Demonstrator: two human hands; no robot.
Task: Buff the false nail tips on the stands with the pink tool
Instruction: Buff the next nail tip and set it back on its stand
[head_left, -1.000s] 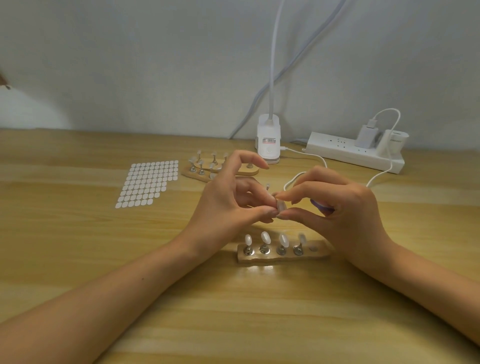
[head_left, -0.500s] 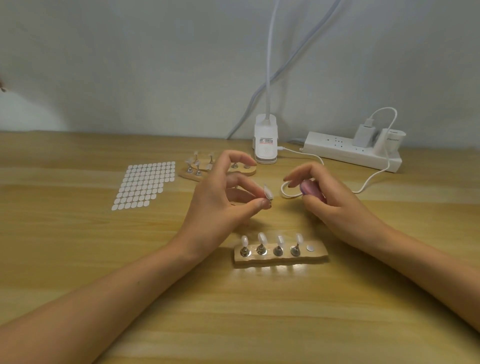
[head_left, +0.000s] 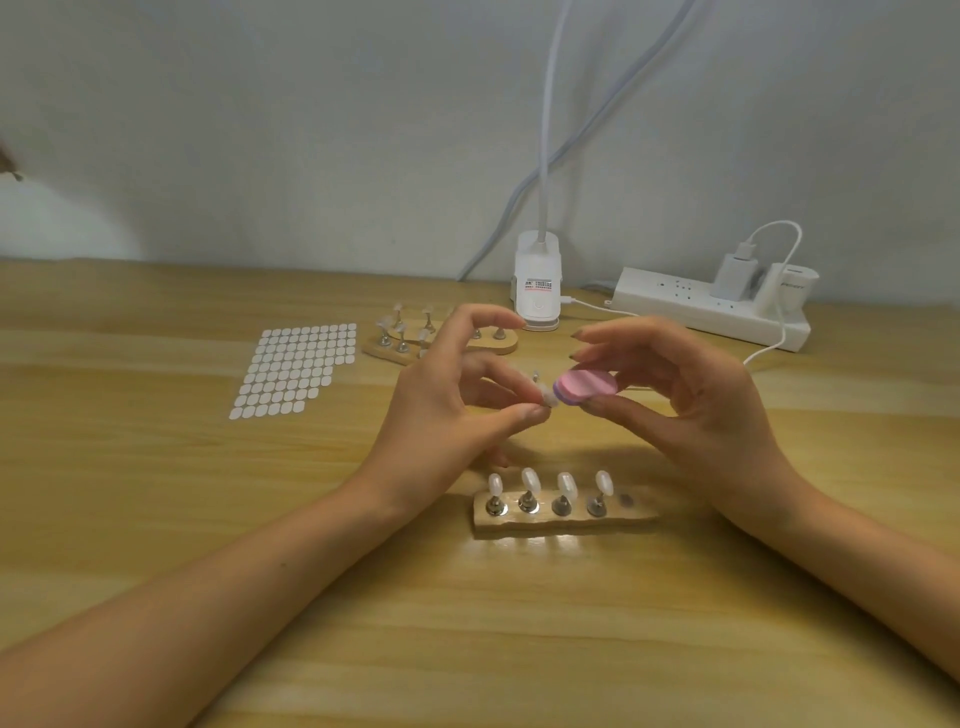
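On the wooden worktop (head_left: 156, 493), toward its left side, lay a sheet of small white oval stickers (head_left: 296, 369). Just to its right, nearer the far edge, sat a wooden stand (head_left: 496, 344) carrying several false nail tips on metal pegs, partly hidden behind the left hand (head_left: 447, 400). That hand was raised above the middle of the worktop, its thumb and a finger pinching a single nail tip (head_left: 548, 399) on its small peg, with the index finger arched up and free. The pink tool (head_left: 584, 387), a flat oval pad with a purple layer beneath, met the held tip at its left end; whether it actually pressed on the tip could not be told. The right hand (head_left: 691, 410) pinched the tool between the thumb below and the fingers above. Below both hands, closer to the near edge, stood a second wooden stand (head_left: 563, 519) with four white nail tips (head_left: 530, 478) upright in a row and a bare metal disc (head_left: 626, 500) at its right end. Along the far edge stood a white clip base (head_left: 537, 283) with a stem rising from it, and to its right a white power strip (head_left: 711, 309) with plugs and a white cable (head_left: 774, 343).
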